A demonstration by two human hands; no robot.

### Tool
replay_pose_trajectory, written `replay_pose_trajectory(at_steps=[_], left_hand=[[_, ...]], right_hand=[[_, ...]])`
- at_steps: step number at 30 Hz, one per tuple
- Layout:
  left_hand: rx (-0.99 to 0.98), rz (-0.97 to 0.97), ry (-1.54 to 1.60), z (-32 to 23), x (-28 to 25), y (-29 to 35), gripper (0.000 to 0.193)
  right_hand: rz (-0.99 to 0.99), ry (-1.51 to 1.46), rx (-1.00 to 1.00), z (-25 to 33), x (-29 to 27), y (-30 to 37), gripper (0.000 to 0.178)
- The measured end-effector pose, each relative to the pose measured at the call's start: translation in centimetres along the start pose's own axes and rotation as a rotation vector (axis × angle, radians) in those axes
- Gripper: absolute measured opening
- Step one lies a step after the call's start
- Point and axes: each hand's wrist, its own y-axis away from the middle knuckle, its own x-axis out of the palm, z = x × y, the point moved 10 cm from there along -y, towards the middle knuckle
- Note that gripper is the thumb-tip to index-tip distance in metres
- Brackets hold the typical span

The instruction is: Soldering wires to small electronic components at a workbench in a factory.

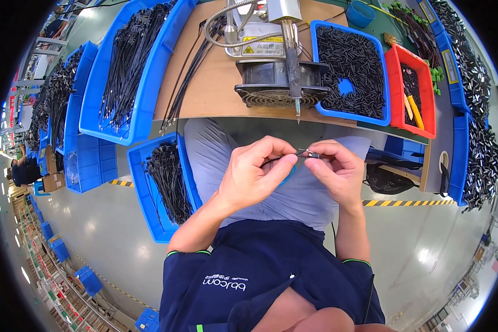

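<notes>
Facing the brown workbench [210,91], above the gray trousers [249,209], the left hand [254,171] and right hand [337,171] nearly meet, thumbs and forefingers pinching. Between them, the left fingertips hold a thin black cable [270,161], probably light and springy, best taken near its end. The right fingertips pinch a small black piece [314,155], likely stiff, easily dropped, best gripped by its sides.

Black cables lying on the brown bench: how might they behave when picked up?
The black cables would probably flex, since they lie in gentle curves. Being thin, each is probably light. They may tangle, as several lie bunched together.
</notes>
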Motion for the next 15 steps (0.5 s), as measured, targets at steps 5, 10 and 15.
replay_pose_trajectory(at_steps=[5,10,15], left_hand=[[0.33,-0.012,-0.31,-3.7,-0.1,-0.2,0.017],[0.378,-0.024,-0.32,-3.9,0.4,-0.3,0.018],[0.383,-0.022,-0.316,-4.3,0.4,-0.2,0.016]], right_hand=[[-0.128,-0.255,0.126,-2.1,-0.3,0.7,0.029],[-0.145,-0.265,0.107,-1.7,0.1,0.8,0.028],[-0.163,-0.293,0.063,-1.2,0.1,0.9,0.027]])
